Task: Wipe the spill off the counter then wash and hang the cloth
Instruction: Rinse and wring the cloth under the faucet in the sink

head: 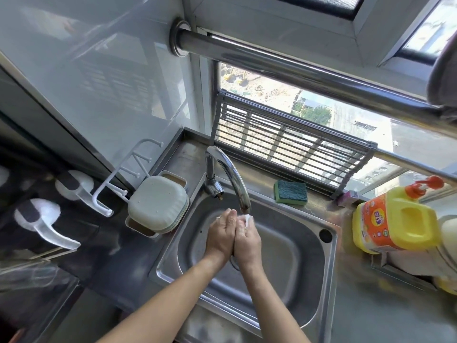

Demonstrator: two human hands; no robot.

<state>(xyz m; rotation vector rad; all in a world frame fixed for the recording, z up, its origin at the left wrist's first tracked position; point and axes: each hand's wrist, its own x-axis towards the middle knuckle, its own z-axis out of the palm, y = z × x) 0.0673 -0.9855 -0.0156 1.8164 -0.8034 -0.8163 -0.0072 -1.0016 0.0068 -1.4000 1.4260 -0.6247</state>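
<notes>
sink point(319, 266) basin open R of hands | faucet point(230, 174) overhead | sponge point(291, 191) on rear ledge

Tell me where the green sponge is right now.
In the head view, the green sponge lies on the sink ledge behind the basin, right of the faucet, just below the roll-up drying rack.
</notes>
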